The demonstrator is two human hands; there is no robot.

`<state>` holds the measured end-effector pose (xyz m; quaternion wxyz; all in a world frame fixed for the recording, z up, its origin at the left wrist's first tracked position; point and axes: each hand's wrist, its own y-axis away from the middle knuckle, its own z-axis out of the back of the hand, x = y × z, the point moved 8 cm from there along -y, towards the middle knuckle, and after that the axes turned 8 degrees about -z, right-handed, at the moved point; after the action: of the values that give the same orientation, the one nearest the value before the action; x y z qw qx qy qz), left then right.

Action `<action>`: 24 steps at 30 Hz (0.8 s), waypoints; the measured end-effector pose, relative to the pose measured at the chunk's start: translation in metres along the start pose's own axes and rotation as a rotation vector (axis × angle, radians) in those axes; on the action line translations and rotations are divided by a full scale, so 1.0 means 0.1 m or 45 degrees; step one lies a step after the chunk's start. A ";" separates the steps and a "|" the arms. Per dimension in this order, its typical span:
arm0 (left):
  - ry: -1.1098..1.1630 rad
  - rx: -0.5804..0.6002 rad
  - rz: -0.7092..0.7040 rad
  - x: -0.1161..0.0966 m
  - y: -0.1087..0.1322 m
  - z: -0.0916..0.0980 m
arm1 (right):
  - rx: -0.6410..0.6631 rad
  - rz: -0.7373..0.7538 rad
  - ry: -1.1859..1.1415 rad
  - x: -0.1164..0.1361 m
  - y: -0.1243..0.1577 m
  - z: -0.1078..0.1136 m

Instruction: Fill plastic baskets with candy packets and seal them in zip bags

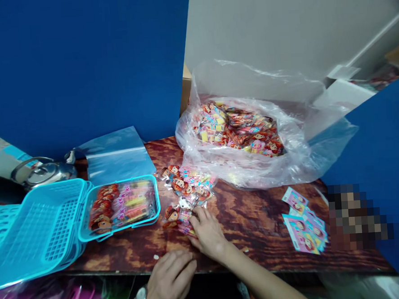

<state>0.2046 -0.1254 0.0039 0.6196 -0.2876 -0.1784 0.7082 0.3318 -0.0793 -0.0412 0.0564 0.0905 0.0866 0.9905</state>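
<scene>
My right hand reaches to the near end of a small pile of printed packets. Its fingers and thumb close on the edge of the nearest packet, a clear sachet with a red-haired cartoon figure; the fingertips are partly hidden. My left hand, with a watch at the wrist, hovers at the table's front edge, its fingers loosely stretched and nothing visible in them. Left of the pile stands a blue plastic basket with a row of similar packets inside.
A large clear bag full of packets lies open behind. Stacked empty blue baskets, a kettle and a clear plastic sheet are at left. Printed cards lie at right on the table. Blue panels border the table.
</scene>
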 end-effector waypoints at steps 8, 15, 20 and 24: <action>-0.198 0.107 0.203 0.25 -0.12 0.04 | -0.013 0.115 0.071 0.07 -0.03 -0.06; -0.349 0.359 0.318 0.46 -0.24 -0.03 | -0.179 0.505 0.199 0.32 0.15 0.01; -0.267 0.434 0.437 0.53 -0.12 -0.17 | -0.128 0.474 -0.073 0.09 0.21 0.11; -0.212 0.426 0.445 0.54 -0.09 -0.19 | -0.102 0.328 -0.471 -0.23 0.19 0.14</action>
<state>0.2202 -0.0732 -0.0156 0.5100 -0.1481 -0.0567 0.8454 0.3550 -0.0985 -0.0282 -0.0520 0.2787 0.0230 0.9587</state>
